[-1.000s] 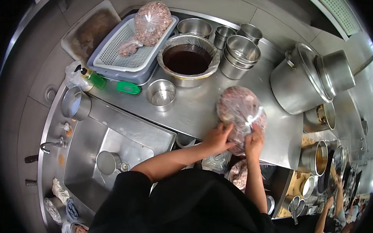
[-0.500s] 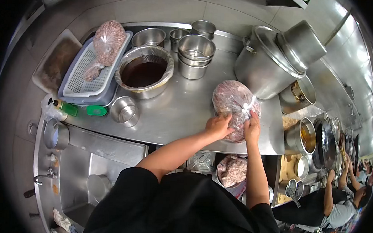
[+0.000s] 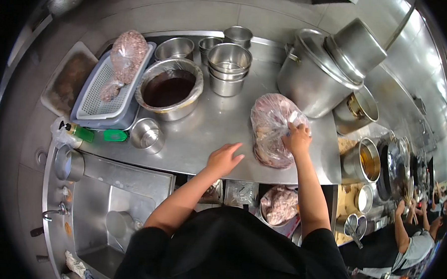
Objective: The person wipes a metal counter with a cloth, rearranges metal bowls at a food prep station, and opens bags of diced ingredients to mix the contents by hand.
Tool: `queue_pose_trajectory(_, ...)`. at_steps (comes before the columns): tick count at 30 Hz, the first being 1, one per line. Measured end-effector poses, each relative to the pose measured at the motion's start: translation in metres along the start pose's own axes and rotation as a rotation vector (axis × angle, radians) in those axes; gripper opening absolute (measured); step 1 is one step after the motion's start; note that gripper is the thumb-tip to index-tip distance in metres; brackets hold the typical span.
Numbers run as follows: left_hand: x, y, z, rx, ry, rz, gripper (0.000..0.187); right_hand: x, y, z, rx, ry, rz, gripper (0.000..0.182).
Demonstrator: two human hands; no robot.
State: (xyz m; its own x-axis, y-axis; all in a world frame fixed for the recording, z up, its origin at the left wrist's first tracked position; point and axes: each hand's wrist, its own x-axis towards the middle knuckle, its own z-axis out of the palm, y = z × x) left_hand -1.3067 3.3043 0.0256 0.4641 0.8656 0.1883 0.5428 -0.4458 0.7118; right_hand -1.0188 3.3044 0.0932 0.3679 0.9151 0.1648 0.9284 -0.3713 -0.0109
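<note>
A large clear plastic bag of meat (image 3: 271,126) lies on the steel counter (image 3: 198,143), in the middle of the head view. My right hand (image 3: 298,139) grips the gathered, knotted plastic on the bag's right side, its fingers bent round it. To the left of the bag, my left hand (image 3: 224,159) hovers over the counter's front edge with its fingers apart, holding nothing. A lidded stockpot (image 3: 306,78) stands just behind the bag, on the right.
Stacked steel pots (image 3: 229,70) and a plastic-lined bowl of dark liquid (image 3: 169,90) stand behind. A basket (image 3: 103,92) holds bagged meat at left. A sink (image 3: 126,200) is front left; below the counter sits a meat bowl (image 3: 279,206). People work at far right.
My left hand has let go of the bag and moved left, its fingers now apart. My right hand has shifted up onto the knotted plastic.
</note>
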Motion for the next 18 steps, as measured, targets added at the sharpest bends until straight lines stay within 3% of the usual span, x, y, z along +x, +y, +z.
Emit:
queue_pose_trajectory(3,-0.04,-0.028,-0.048,-0.021,0.127,-0.186,0.039,0.008,-0.002,-0.005,-0.063,-0.11,0.008,0.062)
queue_pose_trajectory(6,-0.088,-0.074,-0.078,0.11,0.389,-0.152,0.031,0.017,-0.022,-0.029,-0.024,-0.173,-0.065,0.066)
queue_pose_trajectory(7,-0.101,-0.08,-0.085,0.153,0.446,-0.163,0.028,0.014,-0.036,-0.046,0.086,-0.035,-0.2,0.066)
queue_pose_trajectory(8,-0.112,-0.083,-0.087,0.16,0.458,-0.166,0.028,0.02,-0.054,-0.055,0.092,-0.03,-0.211,0.066)
queue_pose_trajectory(10,-0.132,-0.077,-0.099,0.079,0.467,-0.299,0.026,0.045,-0.098,-0.07,0.47,0.03,-0.47,0.063)
queue_pose_trajectory(13,-0.148,-0.068,-0.1,0.009,0.499,-0.302,0.025,0.109,-0.167,-0.054,0.536,0.07,-0.56,0.059)
queue_pose_trajectory(15,-0.155,-0.065,-0.098,-0.018,0.533,-0.254,0.023,0.15,-0.205,-0.032,0.303,0.32,-0.638,0.059)
queue_pose_trajectory(16,-0.158,-0.063,-0.098,-0.058,0.527,-0.267,0.023,0.16,-0.214,-0.025,0.309,0.315,-0.655,0.059)
queue_pose_trajectory(18,-0.164,-0.059,-0.101,-0.075,0.529,-0.295,0.023,0.172,-0.23,-0.023,0.008,0.148,-0.614,0.053)
